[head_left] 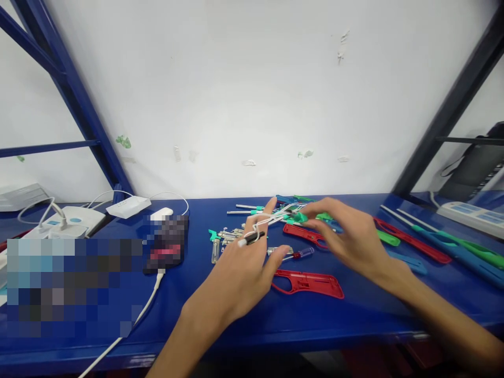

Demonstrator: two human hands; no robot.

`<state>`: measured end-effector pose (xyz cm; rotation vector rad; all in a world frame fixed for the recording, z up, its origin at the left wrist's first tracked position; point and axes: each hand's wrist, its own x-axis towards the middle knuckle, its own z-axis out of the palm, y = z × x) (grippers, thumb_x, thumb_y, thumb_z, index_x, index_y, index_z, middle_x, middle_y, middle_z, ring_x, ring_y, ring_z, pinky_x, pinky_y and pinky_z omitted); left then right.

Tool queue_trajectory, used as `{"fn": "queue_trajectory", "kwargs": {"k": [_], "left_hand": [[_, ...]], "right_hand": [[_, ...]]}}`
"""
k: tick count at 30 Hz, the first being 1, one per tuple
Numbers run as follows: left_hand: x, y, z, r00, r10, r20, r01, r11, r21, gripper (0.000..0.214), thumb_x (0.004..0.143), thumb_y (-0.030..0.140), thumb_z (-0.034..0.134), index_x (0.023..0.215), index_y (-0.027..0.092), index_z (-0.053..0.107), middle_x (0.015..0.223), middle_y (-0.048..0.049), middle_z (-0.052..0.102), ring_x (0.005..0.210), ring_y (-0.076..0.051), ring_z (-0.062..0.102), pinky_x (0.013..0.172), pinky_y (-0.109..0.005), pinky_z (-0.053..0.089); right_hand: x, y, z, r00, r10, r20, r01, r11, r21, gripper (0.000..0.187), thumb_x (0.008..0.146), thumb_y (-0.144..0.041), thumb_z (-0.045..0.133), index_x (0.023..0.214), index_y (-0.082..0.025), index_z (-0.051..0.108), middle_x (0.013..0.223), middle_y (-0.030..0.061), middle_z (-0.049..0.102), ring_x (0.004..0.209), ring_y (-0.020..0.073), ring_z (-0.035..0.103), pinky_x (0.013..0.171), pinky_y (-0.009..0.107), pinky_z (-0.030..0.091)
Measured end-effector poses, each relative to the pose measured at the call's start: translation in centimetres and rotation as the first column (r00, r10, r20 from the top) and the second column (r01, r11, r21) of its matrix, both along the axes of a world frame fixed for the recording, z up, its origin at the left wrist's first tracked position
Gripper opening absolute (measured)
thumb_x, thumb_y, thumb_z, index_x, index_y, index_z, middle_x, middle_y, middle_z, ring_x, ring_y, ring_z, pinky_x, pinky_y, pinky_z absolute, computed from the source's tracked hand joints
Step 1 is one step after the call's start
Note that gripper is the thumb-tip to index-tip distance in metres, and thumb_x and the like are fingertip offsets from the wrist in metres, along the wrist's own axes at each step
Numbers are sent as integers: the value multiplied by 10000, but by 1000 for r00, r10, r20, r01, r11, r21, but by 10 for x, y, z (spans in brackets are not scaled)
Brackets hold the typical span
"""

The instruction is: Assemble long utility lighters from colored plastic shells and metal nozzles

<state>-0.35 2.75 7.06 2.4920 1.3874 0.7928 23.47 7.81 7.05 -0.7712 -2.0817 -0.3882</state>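
Note:
My left hand (246, 262) reaches over a blue shelf (236, 320) with its fingers spread; a small black-and-white ring device (252, 239) with a white wire sits on one finger. My right hand (350, 239) pinches a small green plastic piece (301, 217) among a pile of parts. A red plastic handle shell (307, 283) lies just below my left hand's fingers. A tiny red-handled screwdriver (301, 254) lies between the hands. Small clear and metal parts (224, 236) are scattered left of my left fingers.
More red (413, 241), green (464, 249) and blue shells lie to the right. A dark phone (167, 244) on a white cable, a white adapter (128, 206) and a power strip (65, 220) sit at the left. A white wall backs the shelf; blue frame bars cross both sides.

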Motion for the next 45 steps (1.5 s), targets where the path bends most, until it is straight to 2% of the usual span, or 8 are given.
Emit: {"fn": "queue_trajectory", "kwargs": {"k": [5,11,16,20,23,30,37,45], "left_hand": [[20,-7,-2,971,-84,226,82,996,20,431,1149,401,331,1546,255,414,1616,-105,495,1541,-253,405,1256,-478,387],[26,1,-9,906,-95,412,62,994,94,339,1155,302,335,1425,254,535,1528,-56,583,1374,-198,567,1176,-361,452],[4,8,3,969,108,222,-135,985,111,301,1139,272,346,1314,259,591,1200,-50,748,1049,-240,702,886,-370,536],[-16,12,14,968,205,-142,-168,958,234,320,1132,242,351,1327,214,604,1074,-92,748,981,-300,672,925,-488,472],[-23,14,15,936,196,-293,-146,972,183,335,1133,265,361,1342,191,613,1081,-117,730,1000,-335,656,893,-502,482],[-16,12,2,976,31,-217,-42,998,-48,297,1133,333,388,1191,237,664,1224,-96,733,1141,-326,677,978,-485,507],[-18,9,-1,986,-59,-155,34,986,-161,251,1114,311,456,1196,265,689,1221,-49,741,1113,-279,678,981,-448,492],[-18,15,-4,972,-124,-202,65,959,-276,245,1101,295,479,990,245,692,1024,-31,737,956,-247,671,883,-391,489]], "right_hand": [[-20,-17,-8,996,70,-48,-72,996,-50,125,1070,-234,531,1104,-270,645,974,48,806,867,226,776,776,354,617],[-33,-19,-10,993,111,-49,-114,992,-60,146,1075,-237,539,1156,-250,659,1071,72,817,959,242,781,834,385,628],[-17,-31,-11,994,-21,-104,1,981,-192,209,1038,-315,625,1235,-298,690,1163,58,814,1050,290,773,925,472,622],[11,-46,-24,969,-168,-183,110,950,-292,147,1038,-368,602,1131,-343,714,1053,22,820,940,288,787,842,451,645],[27,-54,-41,954,-226,-195,132,905,-404,176,1046,-426,573,1104,-346,718,1036,20,824,945,299,792,816,445,648],[33,-59,-69,960,-237,-146,120,825,-553,243,1043,-487,556,1180,-352,705,1173,24,798,1080,300,763,910,459,631],[30,-62,-70,995,-94,26,90,779,-620,198,997,-499,656,1133,-367,713,1184,21,756,1122,285,706,979,479,597],[29,-63,-69,991,-130,27,110,688,-717,247,1036,-520,594,1203,-369,696,1239,9,722,1168,254,666,1044,452,527]]}}
